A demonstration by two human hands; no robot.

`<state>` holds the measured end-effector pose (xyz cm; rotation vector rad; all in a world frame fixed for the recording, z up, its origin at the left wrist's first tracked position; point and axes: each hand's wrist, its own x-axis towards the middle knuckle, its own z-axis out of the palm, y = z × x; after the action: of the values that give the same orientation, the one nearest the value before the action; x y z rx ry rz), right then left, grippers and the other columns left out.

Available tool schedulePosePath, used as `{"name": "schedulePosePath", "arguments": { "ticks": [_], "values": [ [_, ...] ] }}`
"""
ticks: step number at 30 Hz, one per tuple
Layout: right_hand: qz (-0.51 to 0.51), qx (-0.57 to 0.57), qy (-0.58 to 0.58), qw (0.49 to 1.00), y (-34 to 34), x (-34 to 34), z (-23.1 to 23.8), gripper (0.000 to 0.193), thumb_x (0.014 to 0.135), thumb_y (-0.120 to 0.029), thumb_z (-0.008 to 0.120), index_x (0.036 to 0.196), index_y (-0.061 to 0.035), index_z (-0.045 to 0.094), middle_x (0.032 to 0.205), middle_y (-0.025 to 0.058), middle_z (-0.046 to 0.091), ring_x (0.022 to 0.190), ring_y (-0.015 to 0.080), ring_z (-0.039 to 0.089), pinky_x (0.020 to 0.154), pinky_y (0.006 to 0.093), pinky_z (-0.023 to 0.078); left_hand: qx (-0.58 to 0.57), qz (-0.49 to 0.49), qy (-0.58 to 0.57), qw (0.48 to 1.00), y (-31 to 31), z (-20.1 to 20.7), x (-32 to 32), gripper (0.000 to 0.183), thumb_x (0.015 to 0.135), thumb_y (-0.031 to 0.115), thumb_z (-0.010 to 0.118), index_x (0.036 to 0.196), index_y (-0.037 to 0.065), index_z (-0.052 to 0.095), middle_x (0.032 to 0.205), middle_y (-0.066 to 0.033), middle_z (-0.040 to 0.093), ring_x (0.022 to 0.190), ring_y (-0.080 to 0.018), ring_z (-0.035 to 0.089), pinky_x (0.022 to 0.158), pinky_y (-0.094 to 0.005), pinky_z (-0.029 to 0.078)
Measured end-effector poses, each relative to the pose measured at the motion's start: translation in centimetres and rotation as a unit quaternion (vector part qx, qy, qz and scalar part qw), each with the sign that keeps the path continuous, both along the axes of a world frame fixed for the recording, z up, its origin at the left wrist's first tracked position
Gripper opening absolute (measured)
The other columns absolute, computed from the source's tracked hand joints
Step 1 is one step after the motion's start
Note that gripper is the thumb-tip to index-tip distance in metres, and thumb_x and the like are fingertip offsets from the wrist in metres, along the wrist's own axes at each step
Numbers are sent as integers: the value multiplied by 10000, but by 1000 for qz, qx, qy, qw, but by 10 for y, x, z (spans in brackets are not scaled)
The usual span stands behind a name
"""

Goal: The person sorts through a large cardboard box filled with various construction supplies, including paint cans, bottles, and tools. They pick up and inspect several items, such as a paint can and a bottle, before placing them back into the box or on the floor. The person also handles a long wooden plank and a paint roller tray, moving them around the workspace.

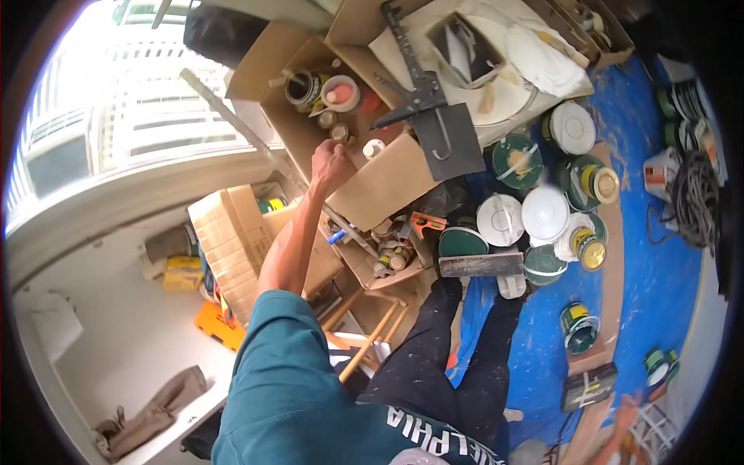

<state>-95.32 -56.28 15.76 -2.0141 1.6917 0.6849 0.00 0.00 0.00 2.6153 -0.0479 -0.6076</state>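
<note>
Left hand (332, 167) at cardboard box (380, 186)

Head view: the fingers curl together just beside a small jar (339, 132), left of the paint cans (545, 213); whether they clamp anything, I cannot tell. Near right, the right hand (626, 416) blurs, grip unclear.

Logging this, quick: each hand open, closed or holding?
Left hand: fingers curled, at the cardboard box; any hold can't be told.
Right hand: blurred; can't tell.

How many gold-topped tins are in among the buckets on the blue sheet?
2: one tin at the right edge of the clustered buckets, another tin just below it in the picture. More could be hidden.
</note>
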Motion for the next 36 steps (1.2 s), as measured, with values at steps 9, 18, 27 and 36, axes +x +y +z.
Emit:
{"name": "schedulePosePath", "arguments": {
  "ticks": [9,18,27,36],
  "values": [
    [-183,203,-94,957,224,206,-10,535,884,-140,694,1341,83,527,1265,185,620,1174,218,567,1000,330,443,-95,-222,-71,968,1,-13,-8,621,772,189,749,1338,33,547,1233,-193,637,1055,-358,643,960,-406,500],
    [246,303,137,911,249,207,52,459,1014,-328,464,1368,-44,537,1451,167,470,1323,272,443,1119,396,337,-249,94,58,962,94,-53,70,393,948,234,678,1253,4,590,1162,-84,671,1000,-185,664,839,-342,552],
    [-47,323,11,945,293,221,45,418,1035,-264,485,1357,-4,545,1332,138,582,1183,249,537,1032,347,404,-198,44,-24,979,56,-6,72,376,815,215,786,1109,10,670,949,-100,727,865,-170,701,748,-301,562],
    [-144,278,-58,948,292,159,2,382,958,-258,623,1210,29,624,1124,128,656,1009,198,588,920,327,450,-102,49,-157,981,-51,-55,52,363,768,228,764,1052,23,666,971,-219,708,951,-385,684,815,-431,538]
  ]
}}
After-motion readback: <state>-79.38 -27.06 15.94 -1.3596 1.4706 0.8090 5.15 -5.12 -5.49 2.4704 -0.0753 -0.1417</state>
